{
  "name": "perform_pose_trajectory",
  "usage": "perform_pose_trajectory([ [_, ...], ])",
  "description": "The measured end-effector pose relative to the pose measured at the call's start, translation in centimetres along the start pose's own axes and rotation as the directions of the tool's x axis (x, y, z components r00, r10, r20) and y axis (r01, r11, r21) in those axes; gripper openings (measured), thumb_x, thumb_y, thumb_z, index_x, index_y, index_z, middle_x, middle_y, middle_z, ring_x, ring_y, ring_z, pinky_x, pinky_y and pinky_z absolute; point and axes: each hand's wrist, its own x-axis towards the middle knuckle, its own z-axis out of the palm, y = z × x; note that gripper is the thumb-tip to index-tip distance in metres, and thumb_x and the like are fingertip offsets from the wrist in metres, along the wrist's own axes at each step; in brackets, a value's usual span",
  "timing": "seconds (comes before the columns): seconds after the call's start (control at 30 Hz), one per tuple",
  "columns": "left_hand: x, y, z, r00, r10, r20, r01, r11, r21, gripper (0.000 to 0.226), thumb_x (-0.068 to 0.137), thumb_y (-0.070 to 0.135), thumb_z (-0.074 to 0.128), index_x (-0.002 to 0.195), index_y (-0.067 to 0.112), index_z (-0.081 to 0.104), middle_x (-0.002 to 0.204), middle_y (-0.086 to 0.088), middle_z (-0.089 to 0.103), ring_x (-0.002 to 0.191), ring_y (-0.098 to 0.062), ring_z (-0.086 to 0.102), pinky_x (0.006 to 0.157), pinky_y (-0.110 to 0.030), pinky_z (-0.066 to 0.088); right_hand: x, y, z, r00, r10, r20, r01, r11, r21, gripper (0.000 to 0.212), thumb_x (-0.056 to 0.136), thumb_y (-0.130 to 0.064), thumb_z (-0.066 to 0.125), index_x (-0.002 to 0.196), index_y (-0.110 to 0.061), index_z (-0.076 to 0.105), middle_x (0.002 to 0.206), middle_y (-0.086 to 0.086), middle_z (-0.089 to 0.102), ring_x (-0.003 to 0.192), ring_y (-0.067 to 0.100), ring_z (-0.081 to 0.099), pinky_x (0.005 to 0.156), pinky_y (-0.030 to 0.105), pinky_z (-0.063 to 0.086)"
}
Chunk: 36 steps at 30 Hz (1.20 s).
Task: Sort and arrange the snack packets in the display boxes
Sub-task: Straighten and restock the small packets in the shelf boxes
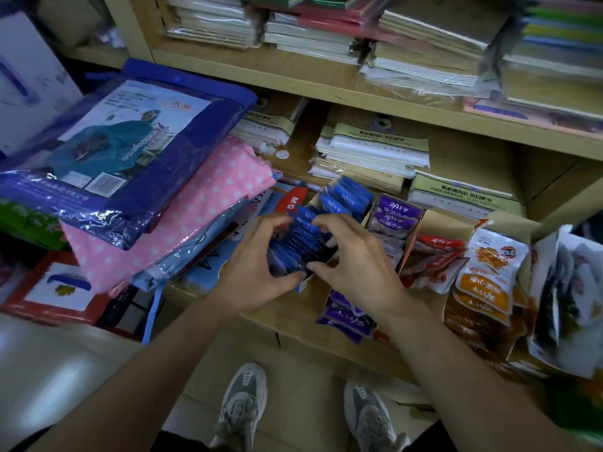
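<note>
Blue packets (301, 247) sit gripped between curled left hand (257, 272) and right hand (355, 269)

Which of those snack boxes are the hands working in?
The leftmost box, of blue packets: left hand and right hand grip that row. Purple, red and orange packets lie further right.

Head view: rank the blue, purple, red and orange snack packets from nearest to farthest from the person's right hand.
1. Nearest: blue snack packets, gripped by the right hand, directly under it.
2. Then purple snack packets, just to its right.
3. Then red snack packets, further right.
4. Farthest: orange snack packets, rightmost of the four.
</note>
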Motion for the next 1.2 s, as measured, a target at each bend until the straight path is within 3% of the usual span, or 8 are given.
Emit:
perform_pose_trajectory([
  [0.1, -0.1, -0.2, -0.4, 0.999, 0.032, -0.009, -0.032, 0.999, -0.005, 0.075, 0.069, 0.019, 0.091, 0.134, 0.016, 0.053, 0.13, 0.003, 0.056, 0.12, -0.007, 0.056, 0.097, -0.016, 0.045, 0.4, -0.6, 1.1, 0.998, -0.023, -0.066, 0.017, 0.995, -0.094, 0.049, 0.076, -0.01, 0.084, 0.12, -0.011, 0.061, 0.109, 0.01, 0.069, 0.09, 0.03, 0.071, 0.071, 0.048, 0.061],
  [0.3, -0.4, -0.3, -0.3, 0.997, 0.063, -0.035, -0.064, 0.998, -0.011, 0.054, 0.069, 0.012, 0.091, 0.114, 0.011, 0.061, 0.134, 0.001, 0.057, 0.126, -0.005, 0.053, 0.095, -0.008, 0.041, 1.1, 0.5, 1.4, 0.988, 0.061, -0.139, -0.065, 0.998, -0.021, 0.004, 0.087, -0.007, 0.075, 0.09, -0.01, 0.073, 0.081, 0.001, 0.074, 0.075, 0.017, 0.071, 0.069, 0.041, 0.061],
  [0.43, -0.3, 0.0, -0.3, 0.996, 0.074, -0.054, -0.075, 0.997, -0.012, 0.053, 0.071, 0.013, 0.09, 0.114, 0.013, 0.059, 0.139, 0.001, 0.05, 0.131, -0.011, 0.05, 0.098, -0.016, 0.042, 1.2, 0.4, 1.4, 0.965, 0.197, -0.171, -0.17, 0.972, 0.162, 0.012, 0.088, -0.002, 0.07, 0.083, -0.012, 0.075, 0.073, -0.004, 0.071, 0.066, 0.007, 0.067, 0.065, 0.03, 0.058],
  [0.67, -0.2, 0.3, 0.0, 0.994, 0.067, -0.081, -0.065, 0.998, 0.021, 0.048, 0.077, 0.019, 0.087, 0.114, 0.015, 0.057, 0.132, 0.001, 0.048, 0.127, -0.004, 0.047, 0.096, -0.009, 0.036, 0.5, -0.1, 1.2, 0.817, 0.555, -0.156, -0.389, 0.73, 0.562, 0.028, 0.09, -0.003, 0.071, 0.076, -0.027, 0.067, 0.072, -0.002, 0.072, 0.065, 0.009, 0.073, 0.07, 0.039, 0.063],
  [0.87, -0.7, -0.5, -0.2, 0.994, 0.083, -0.066, -0.084, 0.996, -0.019, 0.032, 0.076, 0.031, 0.08, 0.093, 0.014, 0.058, 0.134, -0.002, 0.05, 0.131, -0.013, 0.049, 0.093, -0.014, 0.043, 0.0, -0.3, 1.4, 0.928, 0.318, -0.194, -0.256, 0.923, 0.285, 0.019, 0.082, -0.004, 0.079, 0.079, -0.016, 0.065, 0.079, -0.007, 0.062, 0.072, 0.007, 0.062, 0.067, 0.026, 0.056],
  [0.97, -1.2, -0.4, -0.5, 0.986, 0.135, -0.094, -0.132, 0.991, 0.037, 0.034, 0.073, 0.018, 0.09, 0.092, 0.01, 0.063, 0.134, -0.007, 0.052, 0.127, -0.016, 0.053, 0.097, -0.015, 0.042, -0.3, -0.2, 1.6, 0.962, 0.189, -0.199, -0.151, 0.97, 0.193, 0.016, 0.08, 0.0, 0.078, 0.079, -0.015, 0.072, 0.079, -0.008, 0.063, 0.069, 0.005, 0.06, 0.065, 0.02, 0.053],
  [1.1, -1.9, -0.4, -0.7, 0.983, 0.144, -0.111, -0.138, 0.989, 0.056, 0.029, 0.072, 0.015, 0.091, 0.085, 0.009, 0.066, 0.128, -0.008, 0.058, 0.118, -0.017, 0.06, 0.094, -0.026, 0.049, -0.8, 0.2, 1.6, 0.993, 0.077, -0.084, -0.056, 0.973, 0.226, 0.013, 0.081, -0.004, 0.08, 0.092, -0.011, 0.079, 0.091, -0.004, 0.07, 0.079, 0.007, 0.068, 0.072, 0.028, 0.06],
  [1.2, -2.0, -0.4, -1.0, 0.987, 0.122, -0.106, -0.12, 0.992, 0.025, 0.028, 0.073, 0.028, 0.086, 0.082, 0.011, 0.066, 0.126, -0.004, 0.059, 0.116, -0.013, 0.061, 0.093, -0.021, 0.048, -1.0, 0.1, 1.9, 1.0, 0.009, -0.006, -0.008, 0.989, 0.144, 0.025, 0.079, -0.012, 0.084, 0.103, -0.009, 0.078, 0.101, -0.001, 0.065, 0.081, 0.011, 0.068, 0.073, 0.032, 0.061],
])
